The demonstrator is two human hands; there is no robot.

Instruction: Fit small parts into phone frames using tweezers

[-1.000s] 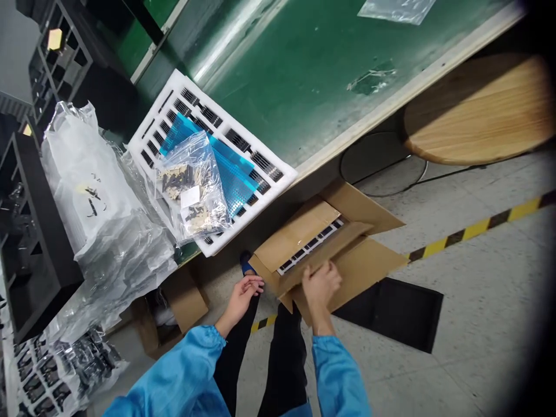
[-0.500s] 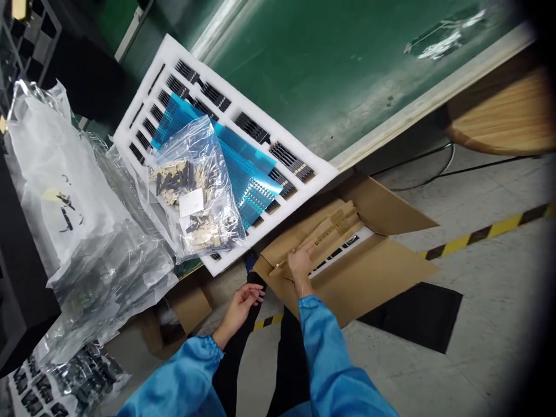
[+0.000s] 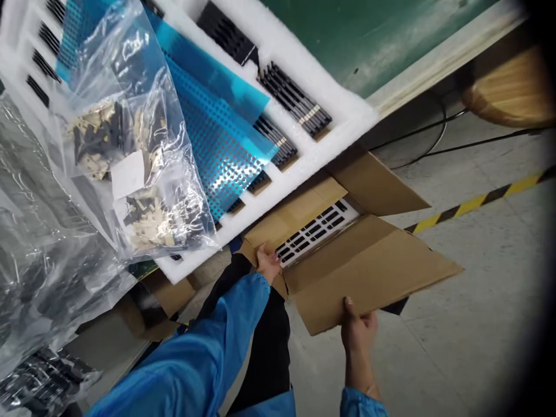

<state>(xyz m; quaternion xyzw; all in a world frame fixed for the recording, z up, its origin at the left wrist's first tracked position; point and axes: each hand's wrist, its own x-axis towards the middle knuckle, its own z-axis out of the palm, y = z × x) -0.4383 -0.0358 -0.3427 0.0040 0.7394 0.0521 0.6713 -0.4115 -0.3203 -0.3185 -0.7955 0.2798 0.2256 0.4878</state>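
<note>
An open cardboard box point(image 3: 299, 205) stands below the table's edge, its flaps spread outwards. Inside lies a white foam tray point(image 3: 304, 246) with rows of black parts in its slots. My left hand point(image 3: 268, 263) is at the box's near left end, fingers bent over the rim beside the foam. With the thumb on top, my right hand point(image 3: 358, 330) grips the outer edge of the wide front flap point(image 3: 377, 266); its other fingers are partly hidden underneath.
A larger white foam tray point(image 3: 347, 110) overhangs the green table point(image 3: 325, 35). Blue perforated film point(image 3: 212, 127) and a clear bag of small parts point(image 3: 139, 174) lie on it. Plastic-wrapped stacks point(image 3: 52, 231) are at left. A wooden stool point(image 3: 512, 92) and striped floor tape point(image 3: 473, 202) are at right.
My right hand has left the box's inside and now holds the front flap. My left hand has moved to the box's end. Brown cardboard no longer covers the foam tray. The view has come closer.
</note>
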